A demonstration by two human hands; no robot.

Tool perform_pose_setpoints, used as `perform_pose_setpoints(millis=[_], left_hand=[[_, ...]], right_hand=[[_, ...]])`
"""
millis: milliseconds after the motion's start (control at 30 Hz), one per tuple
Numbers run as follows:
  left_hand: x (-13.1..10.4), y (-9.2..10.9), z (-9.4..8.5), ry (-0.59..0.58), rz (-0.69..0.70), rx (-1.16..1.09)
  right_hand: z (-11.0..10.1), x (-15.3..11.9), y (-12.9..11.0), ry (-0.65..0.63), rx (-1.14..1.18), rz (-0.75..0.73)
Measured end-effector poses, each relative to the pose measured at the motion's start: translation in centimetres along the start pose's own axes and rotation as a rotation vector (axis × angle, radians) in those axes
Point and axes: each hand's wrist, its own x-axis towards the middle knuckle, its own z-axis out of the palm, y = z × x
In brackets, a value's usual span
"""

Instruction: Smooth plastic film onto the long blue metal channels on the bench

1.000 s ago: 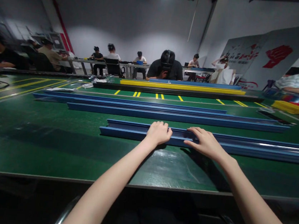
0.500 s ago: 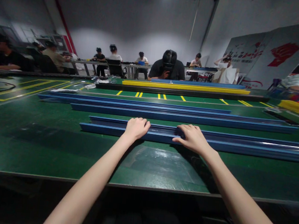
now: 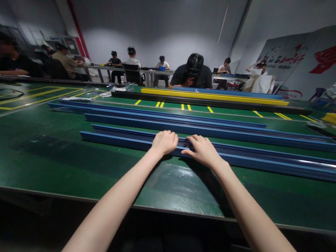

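A long blue U-shaped channel strip lies across the green table in front of me, its hollow side facing up. My left hand is closed over it, the fingertips hidden beyond the knuckles. Just to the right, my right hand grips the same strip, thumb on the near wall and fingers curled over into the hollow. Only a small gap separates the two hands. The strip's left end shows; its right part runs out of view.
More blue channel strips lie parallel behind. Farther back are a yellow strip and a black strip. Clear plastic film lies by the near table edge. A person in dark clothing sits opposite; others work around.
The blue channel strip has slid to the left. My right hand has moved left and my left hand slightly right, so they are closer together. The view has shifted a little.
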Motion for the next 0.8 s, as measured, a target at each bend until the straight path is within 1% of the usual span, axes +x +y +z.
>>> perform_pose_setpoints(millis=[67,133,267,333,400,467,600,700,800], left_hand=[[0.0,-0.5,0.1,0.006,0.014,0.013],[0.1,-1.4,0.1,-0.005,0.017,0.029],[0.0,-3.9,0.1,-0.016,0.003,0.069],[-0.2,-5.2,0.0,-0.022,0.0,0.091],[-0.3,-6.3,0.1,-0.022,-0.014,0.112],[-0.4,-7.3,0.3,-0.016,-0.02,0.118],[-0.2,-8.7,0.9,0.025,0.047,0.114],[0.2,-9.4,1.6,0.098,0.115,0.12],[0.6,-9.9,2.2,0.2,0.168,0.102]], right_hand=[[-0.1,-0.3,1.2,0.002,0.029,-0.02],[-0.2,-0.9,2.8,0.011,0.044,-0.008],[0.0,-2.0,6.0,-0.004,0.069,0.013],[0.2,-2.4,7.0,0.005,0.076,0.015],[0.5,-2.5,7.4,0.035,0.071,0.018],[0.9,-2.3,7.3,0.072,0.062,0.017],[1.6,-1.2,6.8,0.122,0.073,0.01],[2.1,-0.4,6.8,0.128,0.066,-0.007],[2.5,0.2,7.1,0.154,-0.013,-0.022]])
